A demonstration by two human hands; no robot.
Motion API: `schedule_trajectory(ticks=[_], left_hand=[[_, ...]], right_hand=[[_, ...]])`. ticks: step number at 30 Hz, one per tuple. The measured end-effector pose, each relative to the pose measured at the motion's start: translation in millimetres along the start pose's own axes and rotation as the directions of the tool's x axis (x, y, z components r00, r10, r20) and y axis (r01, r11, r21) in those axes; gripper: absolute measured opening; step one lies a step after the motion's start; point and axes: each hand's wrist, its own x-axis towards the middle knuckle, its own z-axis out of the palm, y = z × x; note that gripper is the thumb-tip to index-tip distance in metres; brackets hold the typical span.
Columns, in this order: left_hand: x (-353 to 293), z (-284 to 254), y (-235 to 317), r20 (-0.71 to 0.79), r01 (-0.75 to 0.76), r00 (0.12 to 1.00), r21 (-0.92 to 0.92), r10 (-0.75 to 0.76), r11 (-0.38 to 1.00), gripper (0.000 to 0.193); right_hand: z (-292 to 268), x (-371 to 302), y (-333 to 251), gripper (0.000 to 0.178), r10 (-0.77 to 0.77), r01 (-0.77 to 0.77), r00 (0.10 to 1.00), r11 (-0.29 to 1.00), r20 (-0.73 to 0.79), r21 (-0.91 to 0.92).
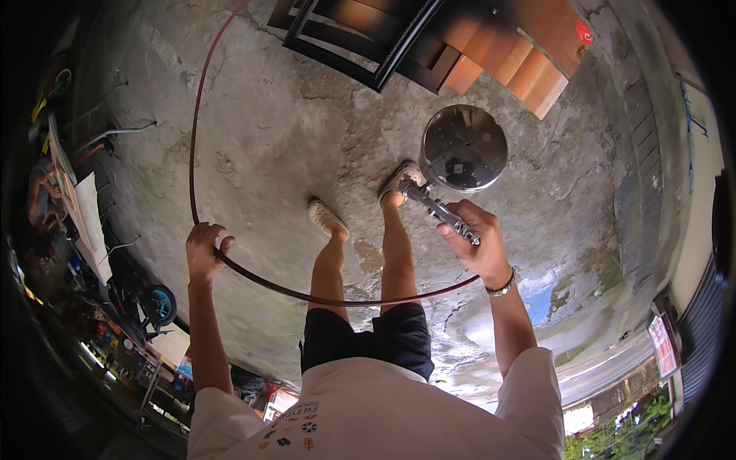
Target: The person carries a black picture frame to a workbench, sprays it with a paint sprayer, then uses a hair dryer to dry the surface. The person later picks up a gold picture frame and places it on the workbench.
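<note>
My right hand point(481, 236) is wrapped round the handle of a metal spray gun point(441, 208). A round, shiny silver cup point(464, 149) sits at its far end, above the floor. A dark red hose point(330, 300) runs from near my right wrist, bows across in front of my legs and passes through my left hand point(205, 249). The fingers of my left hand are curled round the hose, which then runs up and away at the far left. Ahead of the gun lie wooden furniture pieces point(506, 50) with dark, blackened edges, and a glossy black frame point(376, 73).
Rough, cracked concrete floor point(268, 130) surrounds my feet. On the left a person point(46, 188) is beside a pale board point(90, 226), near a motorbike wheel point(161, 305). A wall point(705, 146) stands at the right, and green plants point(629, 433) show at the lower right.
</note>
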Motion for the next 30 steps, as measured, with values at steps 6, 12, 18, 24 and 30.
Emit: schedule_trajectory(ticks=[6, 12, 18, 24, 30], left_hand=[[-2.9, 13.2, 0.1, -0.153, -0.066, 0.987, -0.117, 0.048, 0.991, 0.028], [-6.4, 13.1, 11.6, -0.190, 0.001, 0.981, -0.150, -0.030, 0.989, 0.026], [-0.9, 25.1, -1.5, -0.246, 0.011, 0.967, -0.223, -0.067, 0.975, 0.022], [0.3, 29.7, -27.4, -0.222, 0.039, 0.971, -0.221, -0.089, 0.974, 0.021], [1.4, 24.6, -60.2, -0.197, -0.020, 0.980, -0.262, -0.033, 0.965, 0.024]], right_hand=[[-26.9, 56.4, -35.2, 0.033, 0.064, -0.101, 0.983, 0.972, -0.174, -0.210], [-121.1, 174.0, -40.7, 0.055, -0.157, -0.121, 0.813, 0.897, -0.561, -0.425], [-170.6, 229.9, -81.2, 0.054, -0.249, -0.234, 0.637, 0.840, -0.730, -0.490], [-121.4, 197.9, -66.6, 0.043, -0.250, -0.096, 0.765, 0.867, -0.593, -0.489], [-4.2, 96.0, -104.6, 0.033, 0.029, -0.131, 0.962, 0.921, -0.271, -0.367]])
